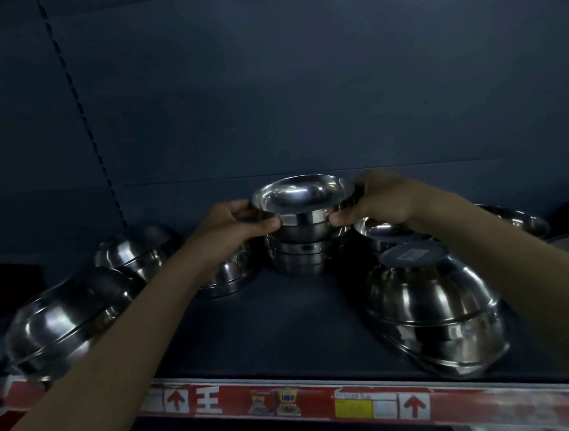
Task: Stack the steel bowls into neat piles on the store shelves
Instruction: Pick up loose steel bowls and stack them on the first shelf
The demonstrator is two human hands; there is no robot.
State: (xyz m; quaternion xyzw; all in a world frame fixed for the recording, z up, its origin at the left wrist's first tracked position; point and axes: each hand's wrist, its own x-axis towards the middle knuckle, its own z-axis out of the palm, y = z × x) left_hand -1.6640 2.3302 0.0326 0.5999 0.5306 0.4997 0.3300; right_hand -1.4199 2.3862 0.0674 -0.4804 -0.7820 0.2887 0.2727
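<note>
A shiny steel bowl sits upright at the top of a short pile of bowls at the back middle of the dark shelf. My left hand grips its left rim and my right hand grips its right rim. Both thumbs rest under the rim on the bowl's side. Whether the bowl rests fully in the pile or hangs just above it, I cannot tell.
Upside-down bowl piles lie at the front right, front left and back left. More bowls sit behind my right wrist and far right. A red price strip lines the shelf's front edge.
</note>
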